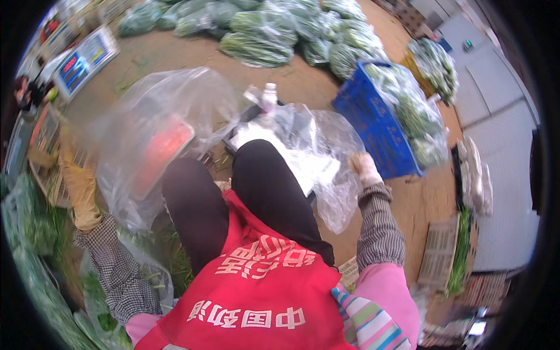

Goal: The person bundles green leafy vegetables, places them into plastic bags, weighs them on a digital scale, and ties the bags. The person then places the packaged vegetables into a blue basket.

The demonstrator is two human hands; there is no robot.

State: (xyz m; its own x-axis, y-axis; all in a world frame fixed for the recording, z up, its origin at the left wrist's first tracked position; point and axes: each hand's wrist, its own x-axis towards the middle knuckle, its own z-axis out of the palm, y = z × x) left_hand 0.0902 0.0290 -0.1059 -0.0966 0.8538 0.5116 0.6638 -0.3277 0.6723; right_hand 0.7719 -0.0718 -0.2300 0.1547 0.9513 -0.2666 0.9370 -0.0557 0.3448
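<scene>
My left hand (81,188), in a yellow glove and checked sleeve cover, reaches out at the left beside a clear plastic bag (188,87); blur hides its fingers. Behind the thin film lies a red-topped tray (164,148). My right hand (364,168), in a light glove, has its fingers curled at the edge of crumpled clear plastic bags (337,131); whether it grips the plastic is unclear. These bags spread over a dark tray with bright white material (288,162) before my knees. A white-capped bottle (270,94) stands at its far side.
Bagged green vegetables (258,41) are heaped at the far side. A blue plastic crate (378,118) with bagged vegetables tilts at the right. A scale with a lit display (81,63) stands upper left, near a slatted crate (52,175). More bagged greens (33,218) line the left.
</scene>
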